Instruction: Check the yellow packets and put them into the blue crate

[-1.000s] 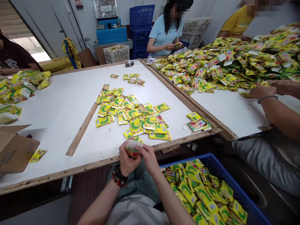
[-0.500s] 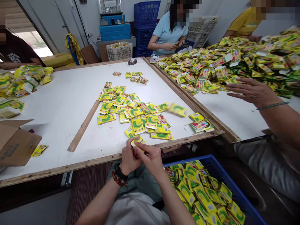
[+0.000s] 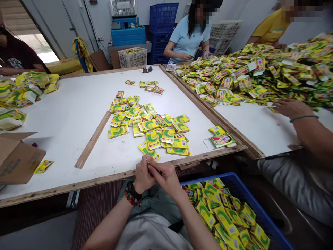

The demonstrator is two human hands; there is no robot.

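- Head view: over the bench's (image 3: 65, 121) near edge, the left hand (image 3: 144, 176) and right hand (image 3: 166, 175) together pinch a small pack (image 3: 148, 161), mostly hidden by fingers.
- Step in hand, I judge: pressing or folding its end.
- Next move seems to call for a steady left pinch, right thumb working the edge.
- Loose packs (image 3: 152, 139) lie just beyond; a filled blue crate (image 3: 230, 178) stands below the near right corner.

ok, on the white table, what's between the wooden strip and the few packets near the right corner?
Head view: a heap of yellow packets, starting by the far end of the wooden strip, then mostly bare white tabletop before the corner packets.
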